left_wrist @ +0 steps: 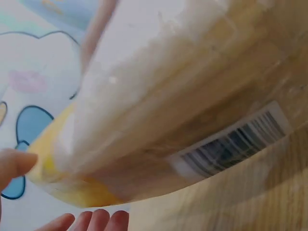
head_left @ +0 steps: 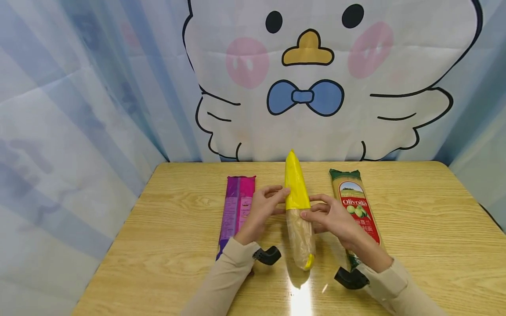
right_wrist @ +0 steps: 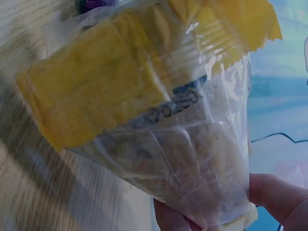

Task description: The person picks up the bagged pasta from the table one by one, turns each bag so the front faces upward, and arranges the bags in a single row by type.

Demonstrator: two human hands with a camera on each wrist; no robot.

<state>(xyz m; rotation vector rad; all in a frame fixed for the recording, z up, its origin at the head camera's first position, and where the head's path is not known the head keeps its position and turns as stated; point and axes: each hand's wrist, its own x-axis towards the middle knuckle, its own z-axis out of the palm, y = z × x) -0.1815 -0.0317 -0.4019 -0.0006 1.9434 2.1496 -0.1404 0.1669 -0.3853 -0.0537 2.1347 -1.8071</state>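
Observation:
A long noodle packet (head_left: 299,228), yellow on its far half and clear plastic on its near half, is held lengthwise above the middle of the table. My left hand (head_left: 264,206) holds its left edge near the yellow part, thumb against the wrapper. On the opposite edge, my right hand (head_left: 336,219) pinches it just below the yellow band. Pale contents and a barcode label (left_wrist: 236,142) show through the clear plastic in the left wrist view. The right wrist view shows the packet's yellow sealed end (right_wrist: 96,91) and a printed date code beside it.
A purple and pink packet (head_left: 233,206) lies left of the hands, partly behind the left forearm. On the right, a green and red Olivoilà packet (head_left: 357,206) lies partly under the right arm. The wooden table (head_left: 431,228) meets a cartoon-printed curtain (head_left: 308,131) at its far edge.

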